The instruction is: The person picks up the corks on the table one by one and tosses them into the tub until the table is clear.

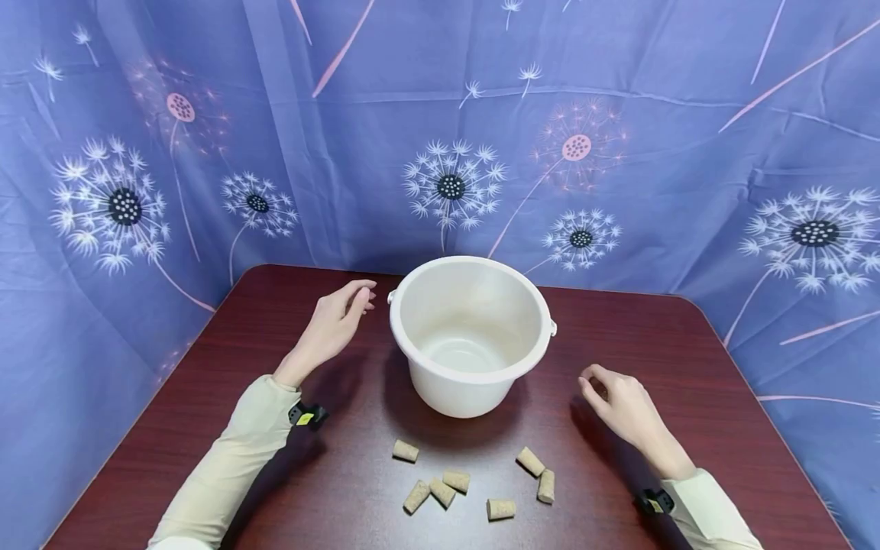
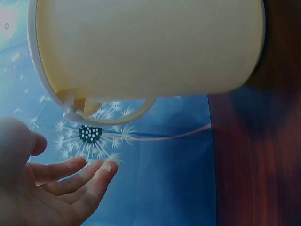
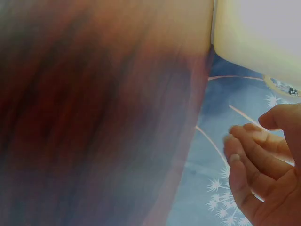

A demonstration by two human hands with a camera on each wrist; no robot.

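Observation:
A white plastic bucket stands upright in the middle of the table, and its inside looks bare. Left of its rim, my left hand hovers with loosely bent fingers and holds nothing. In the left wrist view, the same hand is beside the bucket's hanging handle, apart from it. My right hand is to the right of the bucket, fingers loosely curled around nothing. The right wrist view shows this hand below the bucket wall. Several corks, one of them a cork, lie in front of the bucket.
The dark red wooden table carries everything. Behind it and along its sides hangs a blue cloth with dandelion prints, close to the table's back edge. More corks lie toward the right, including a cork nearest the front.

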